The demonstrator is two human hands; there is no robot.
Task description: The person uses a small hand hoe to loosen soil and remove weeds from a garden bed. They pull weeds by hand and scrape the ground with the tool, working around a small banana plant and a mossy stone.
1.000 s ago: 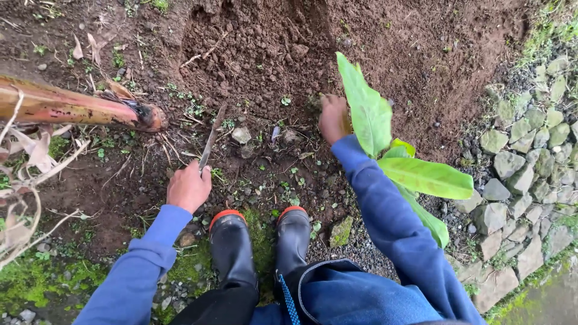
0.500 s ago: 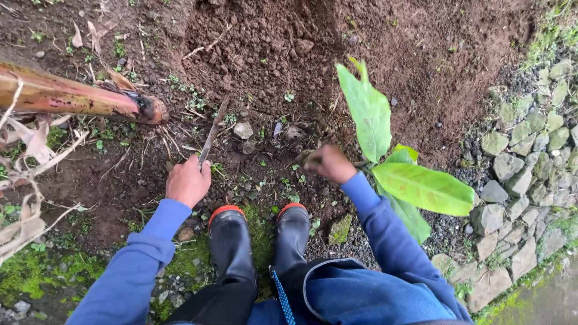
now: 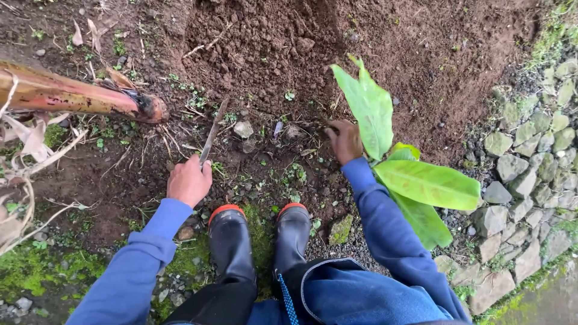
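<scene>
My left hand grips the handle of a long knife whose blade points away over the bare soil. My right hand is closed low on the ground just left of a young plant with broad green leaves; what it grasps is hidden by soil and leaf. Both arms wear blue sleeves. My black rubber boots with orange rims stand between the hands.
A cut reddish-brown plant stalk lies at the left with dry leaves. Loose dug earth fills the middle and top. A border of grey stones runs down the right. Moss grows at the lower left.
My right hand dropped from the dug earth to the ground near the boots, then moved back up beside the plant's base. The left hand with the knife stayed put.
</scene>
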